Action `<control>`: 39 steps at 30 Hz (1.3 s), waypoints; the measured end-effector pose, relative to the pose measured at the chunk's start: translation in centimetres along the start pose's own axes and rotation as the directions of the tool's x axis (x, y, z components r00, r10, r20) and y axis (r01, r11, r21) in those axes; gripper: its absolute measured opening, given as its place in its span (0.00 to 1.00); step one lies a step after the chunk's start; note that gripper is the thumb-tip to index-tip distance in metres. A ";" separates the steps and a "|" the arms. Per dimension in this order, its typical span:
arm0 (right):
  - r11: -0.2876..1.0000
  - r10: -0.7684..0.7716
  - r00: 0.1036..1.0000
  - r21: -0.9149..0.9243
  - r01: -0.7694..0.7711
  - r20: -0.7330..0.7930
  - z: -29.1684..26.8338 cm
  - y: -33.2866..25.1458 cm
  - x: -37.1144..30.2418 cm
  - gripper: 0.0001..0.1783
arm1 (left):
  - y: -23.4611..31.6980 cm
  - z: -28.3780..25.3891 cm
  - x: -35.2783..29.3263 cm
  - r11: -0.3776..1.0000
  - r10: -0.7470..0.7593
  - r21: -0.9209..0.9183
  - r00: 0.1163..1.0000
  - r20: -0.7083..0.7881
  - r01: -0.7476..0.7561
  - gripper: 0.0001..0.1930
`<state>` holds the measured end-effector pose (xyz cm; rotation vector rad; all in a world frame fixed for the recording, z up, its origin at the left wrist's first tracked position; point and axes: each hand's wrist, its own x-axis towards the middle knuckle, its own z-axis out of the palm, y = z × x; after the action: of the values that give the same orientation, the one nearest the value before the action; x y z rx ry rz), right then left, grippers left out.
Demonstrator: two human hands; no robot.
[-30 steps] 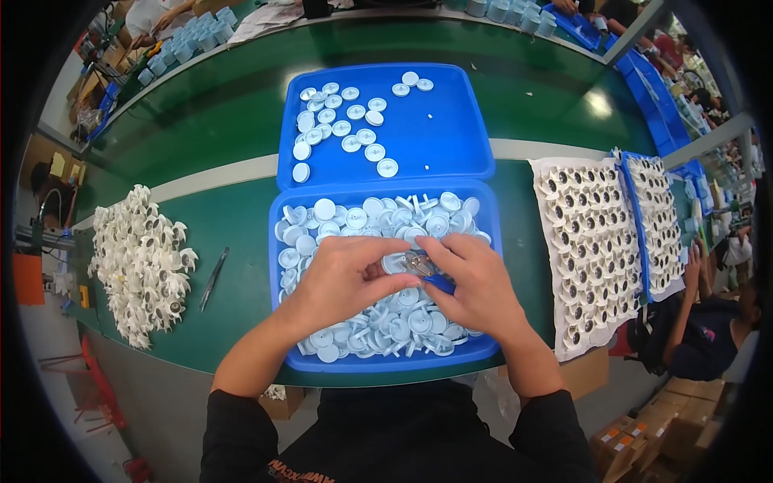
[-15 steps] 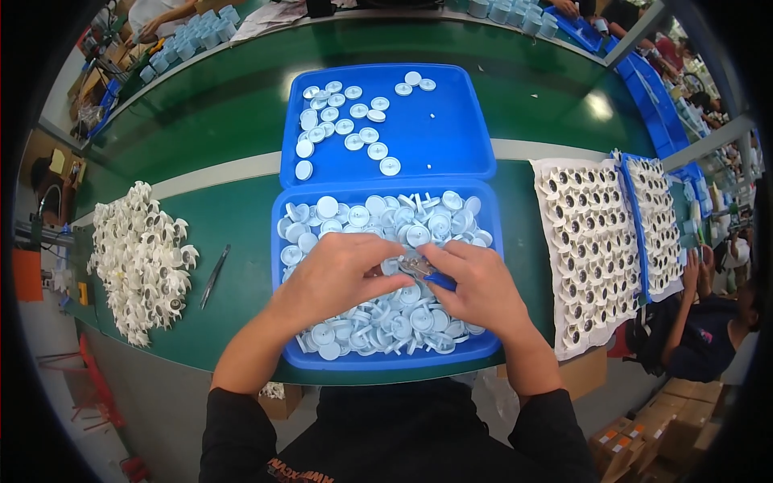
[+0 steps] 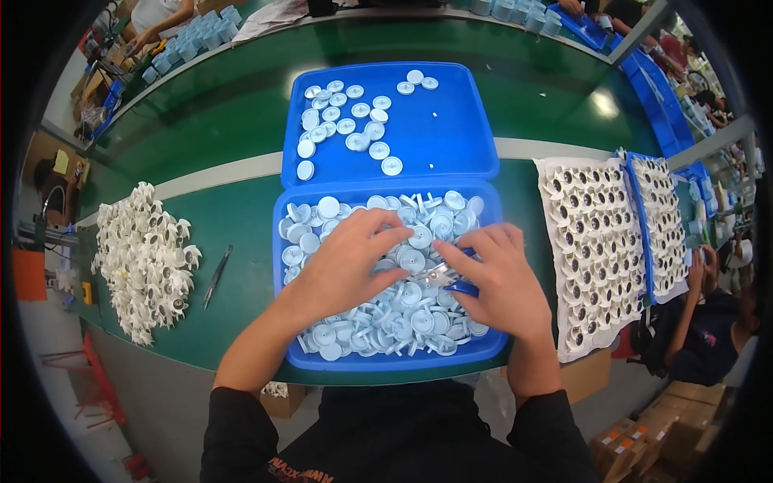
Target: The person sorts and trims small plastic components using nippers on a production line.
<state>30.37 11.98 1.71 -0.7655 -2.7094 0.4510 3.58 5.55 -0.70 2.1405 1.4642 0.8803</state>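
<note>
My right hand [image 3: 503, 278] is closed round blue-handled nippers [image 3: 460, 287], whose metal jaws point left over the near blue tray. My left hand [image 3: 350, 262] hovers over the same tray with thumb and fingers apart and nothing between them. Beneath both hands, the near tray [image 3: 283, 338] is heaped with pale blue round discs [image 3: 421, 320], several with a thin stem at the centre. Behind it lies the far blue tray [image 3: 451, 133], where loose discs [image 3: 345, 126] are scattered mostly on the left side, with small white bits on its floor.
Left of the trays lie tweezers [image 3: 217, 278] and a pile of white finned parts [image 3: 145, 266]. On the right, similar white parts with dark centres stand in rows on a cloth [image 3: 592, 258]. A co-worker [image 3: 704, 330] sits at the right; blue cups [image 3: 193, 40] line the far side.
My hands have drawn apart: the left has opened, and the right has shifted right and slightly down with the nippers. One more disc lies among those in the far tray.
</note>
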 end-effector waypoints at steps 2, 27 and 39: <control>0.999 0.039 0.999 -0.026 -0.038 0.010 -0.4 0.1 -0.4 0.39 | 0.1 0.0 0.0 0.999 -0.002 -0.043 0.996 0.092 0.006 0.24; 0.847 0.190 0.946 0.531 -0.023 -0.262 4.3 -2.0 4.4 0.16 | 0.8 0.1 0.4 0.976 -0.042 -0.214 0.995 -0.087 0.022 0.16; 0.467 0.380 0.917 0.881 -0.080 -0.118 4.3 -1.1 4.4 0.13 | 0.7 1.2 0.5 0.950 -0.044 -0.311 0.977 -0.208 -0.023 0.23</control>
<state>24.72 12.52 -0.98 -0.7780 -1.6817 1.4847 4.97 5.77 -0.97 1.8495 1.3251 1.2779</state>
